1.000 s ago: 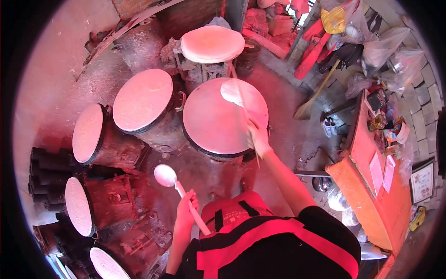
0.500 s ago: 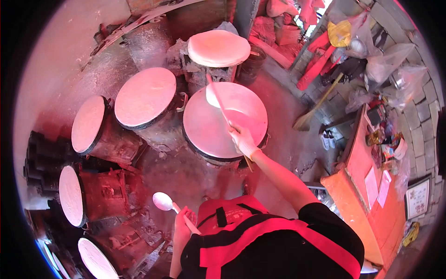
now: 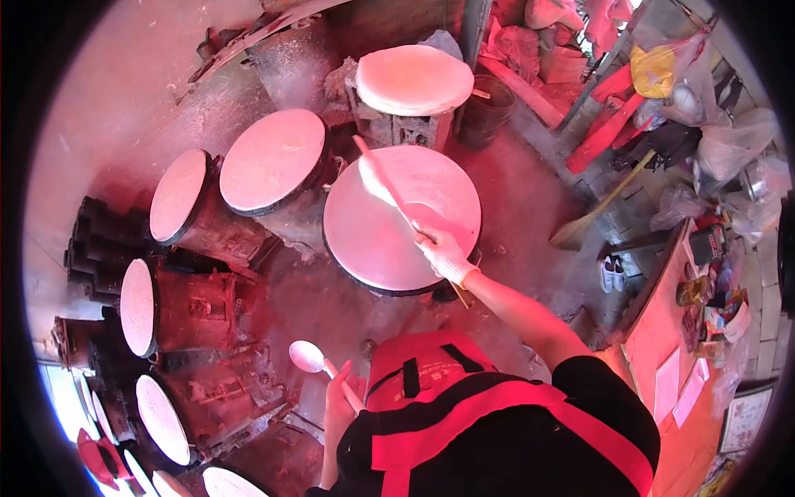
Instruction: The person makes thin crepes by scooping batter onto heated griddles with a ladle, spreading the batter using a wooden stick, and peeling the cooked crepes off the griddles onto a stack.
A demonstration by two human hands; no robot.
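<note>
My right hand (image 3: 445, 253), in a pale glove, is closed around a long thin wooden stick (image 3: 396, 197). The stick slants across a wide round griddle (image 3: 356, 248). Its far end lies by the griddle's upper left rim, along a white patch (image 3: 374, 177); I cannot tell if this patch is batter or a blade. Nearer my body, my left hand (image 3: 339, 402) grips the handle of a large spoon (image 3: 307, 356), its pale bowl tilted up and away from the griddle. A red apron (image 3: 431, 369) covers my front.
Round pale-topped stoves curve around on the left, among them one behind (image 3: 414, 79), one upper left (image 3: 273, 161) and one at left (image 3: 138, 306). A dark bucket (image 3: 487, 112) stands at the back. To the right are a broom (image 3: 600, 203), white shoes (image 3: 611, 273) and an orange table (image 3: 638, 356).
The camera view has turned slightly, bringing more stoves in at lower left. The white patch under the stick looks longer and narrower. Both hands keep their holds.
</note>
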